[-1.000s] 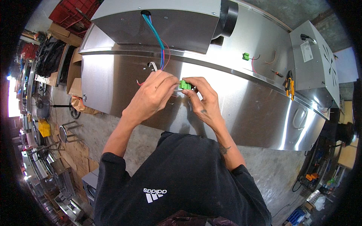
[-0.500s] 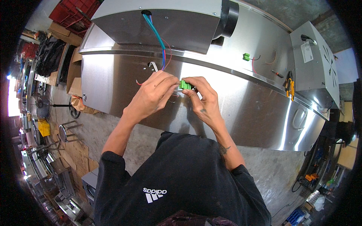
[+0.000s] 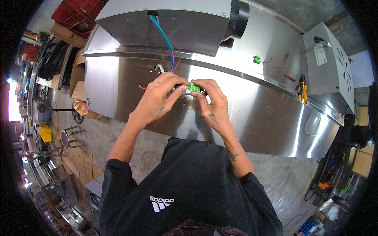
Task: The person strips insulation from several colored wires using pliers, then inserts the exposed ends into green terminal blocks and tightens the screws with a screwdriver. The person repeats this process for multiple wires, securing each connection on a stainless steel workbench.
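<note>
My right hand (image 3: 214, 103) pinches a green screw terminal block (image 3: 194, 87) between thumb and fingertips. From the left, my left hand (image 3: 157, 94) holds a blue wire (image 3: 179, 85) in a closed pinch, with the wire's tip close to the block's left side. Whether the tip sits inside the block I cannot tell. Red and blue wires (image 3: 172, 59) run down from a teal sleeve (image 3: 160, 31) to my left hand; the sleeve leaves a hole in a grey metal box (image 3: 189, 37). A white cable (image 3: 159, 68) curls up just behind that hand.
Beneath my hands lies a shiny steel surface (image 3: 260, 122) with a raised ledge. Toward the right are another green terminal block (image 3: 256, 59) with wires, a small screwdriver (image 3: 289, 77), yellow-handled pliers (image 3: 302, 91) and a second grey metal box (image 3: 328, 65). A stool (image 3: 71, 137) stands at left.
The blue wire now shows between my left fingertips and the terminal block. My left hand has shifted slightly, and the block has tilted a little in my right fingers.
</note>
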The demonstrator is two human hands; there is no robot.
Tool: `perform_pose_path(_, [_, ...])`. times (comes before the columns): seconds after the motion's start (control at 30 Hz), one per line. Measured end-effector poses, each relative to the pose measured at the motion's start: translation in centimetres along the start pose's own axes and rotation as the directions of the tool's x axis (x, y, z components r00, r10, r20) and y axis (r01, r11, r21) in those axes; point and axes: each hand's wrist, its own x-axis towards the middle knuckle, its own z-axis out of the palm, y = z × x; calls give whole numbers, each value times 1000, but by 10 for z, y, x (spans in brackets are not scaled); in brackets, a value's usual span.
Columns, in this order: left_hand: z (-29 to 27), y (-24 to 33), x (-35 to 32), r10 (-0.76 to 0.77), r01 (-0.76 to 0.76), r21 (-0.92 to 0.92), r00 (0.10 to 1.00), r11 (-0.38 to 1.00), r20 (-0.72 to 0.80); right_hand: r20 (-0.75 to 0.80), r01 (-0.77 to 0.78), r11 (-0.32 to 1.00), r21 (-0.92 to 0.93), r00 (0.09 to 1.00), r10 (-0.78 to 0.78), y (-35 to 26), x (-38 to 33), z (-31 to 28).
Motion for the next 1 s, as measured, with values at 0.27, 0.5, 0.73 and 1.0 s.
perform_pose_path(0.27, [-9, 14, 2, -142, 142, -38, 990, 989, -3, -8, 30, 999, -13, 1000, -30, 0, 0, 1])
perform_pose_path(0.5, [-3, 7, 2, 41, -37, 92, 999, 995, -35, -8, 19, 1000, 10, 1000, -19, -2, 1, 1])
perform_pose_path(0.73, [1, 5, 1, 165, -158, 175, 986, 972, -24, 7, 31, 1000, -3, 1000, -31, -1, 1, -2])
perform_pose_path(1.0, [6, -1, 0, 207, -196, 197, 977, 961, -40, 19, 38, 999, -7, 999, -38, -2, 3, -3])
